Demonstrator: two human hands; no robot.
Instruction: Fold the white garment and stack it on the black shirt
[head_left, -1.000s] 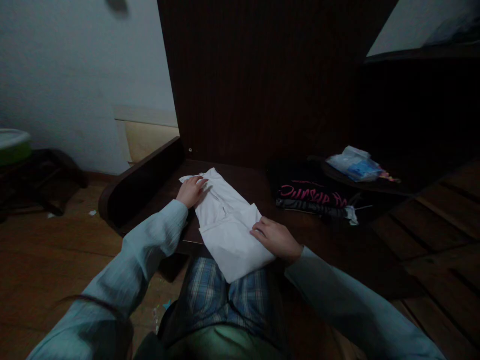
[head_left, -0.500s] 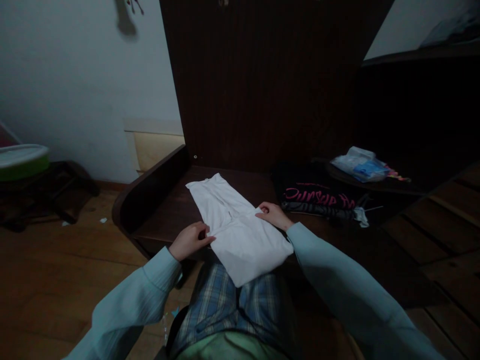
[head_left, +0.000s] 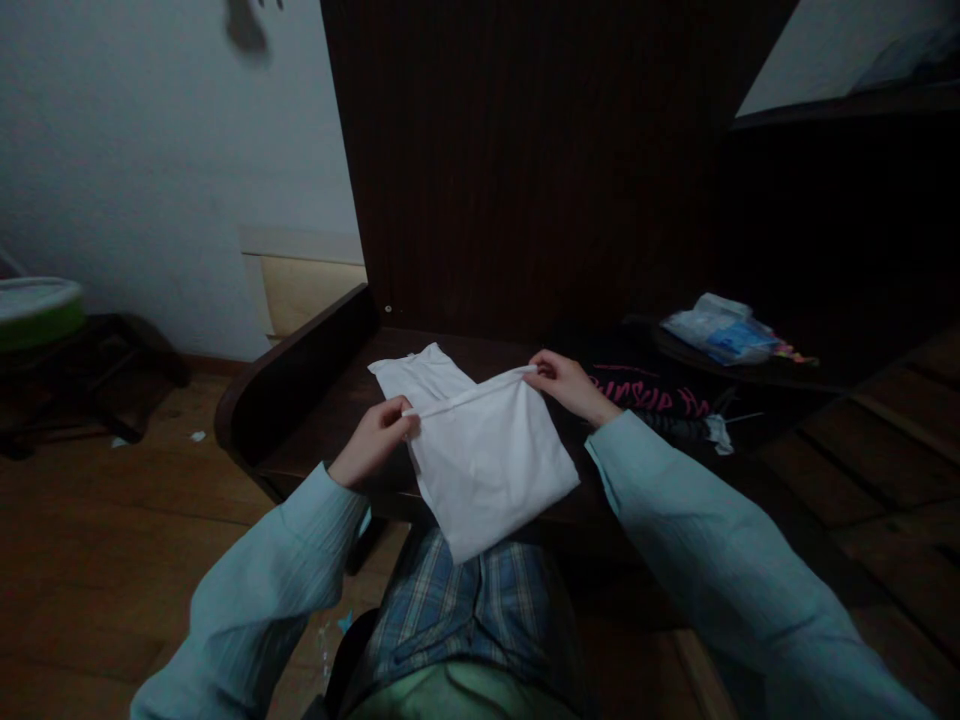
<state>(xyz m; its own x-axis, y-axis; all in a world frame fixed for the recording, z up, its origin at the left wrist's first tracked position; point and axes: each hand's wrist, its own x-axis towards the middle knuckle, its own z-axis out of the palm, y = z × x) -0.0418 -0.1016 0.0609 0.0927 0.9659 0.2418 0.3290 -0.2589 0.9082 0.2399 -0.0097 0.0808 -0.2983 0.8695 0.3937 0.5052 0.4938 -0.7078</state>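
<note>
A white folded garment [head_left: 480, 450] lies on the dark wooden surface [head_left: 330, 420] in front of me, its near end hanging over my lap. My left hand [head_left: 375, 440] pinches its left edge at the middle. My right hand [head_left: 566, 385] pinches the right edge. Between them the middle of the garment is raised in a taut ridge, with the far part still flat on the wood.
A black garment with pink lettering [head_left: 652, 400] lies folded to the right. Behind it sits a clear plastic packet [head_left: 720, 330] on a dark tray. A tall dark panel [head_left: 525, 150] rises behind. A green-rimmed basin [head_left: 37, 310] stands far left.
Both hands moved from pressing the garment flat to its side edges at the middle, gripped them and lifted, raising a fold line off the wood.
</note>
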